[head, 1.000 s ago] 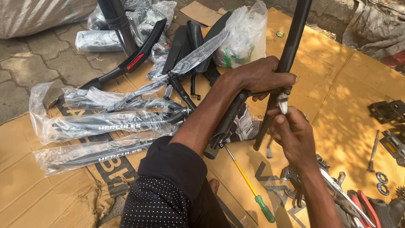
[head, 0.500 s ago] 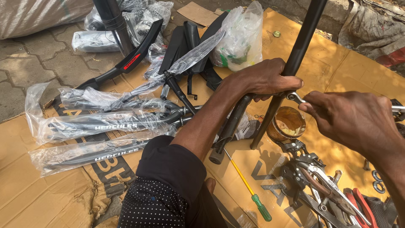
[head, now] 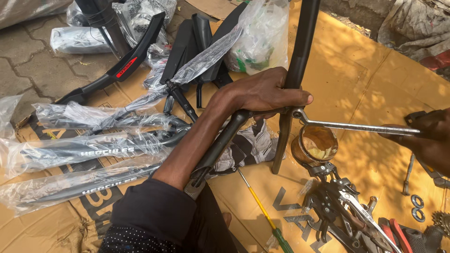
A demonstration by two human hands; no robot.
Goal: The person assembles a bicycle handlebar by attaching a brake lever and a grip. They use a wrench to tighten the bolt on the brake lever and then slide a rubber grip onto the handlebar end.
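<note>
My left hand [head: 262,93] is clenched around the black bicycle fork [head: 293,84] where its legs meet, holding it upright over the cardboard sheet [head: 365,93] spread on the paved ground. My right hand [head: 429,138] grips the far end of a long metal spanner [head: 356,126], whose ring end sits on a fitting at the fork's crown, just beside my left thumb. I judge the fork to be stiff, painted steel, fairly heavy and smooth enough to twist in the palm, so the crown, where the tubes join, looks like the surest place to take hold; the slim spanner is rigid and gives leverage from its end.

Just below the spanner stands an open tin [head: 315,145] of brownish stuff (grease, I would guess). A yellow-shafted screwdriver with a green handle [head: 265,215] lies on the cardboard near my knee, and pliers and other tools [head: 347,211] are heaped to the right. To the left lie plastic-wrapped black parts [head: 89,150], and a clear bag [head: 262,42] rests behind the fork.

The fork's top runs out of the picture, and my right hand is cut off at the edge, so I cannot see all its fingers. The fitting under the spanner's ring is too small to make out
</note>
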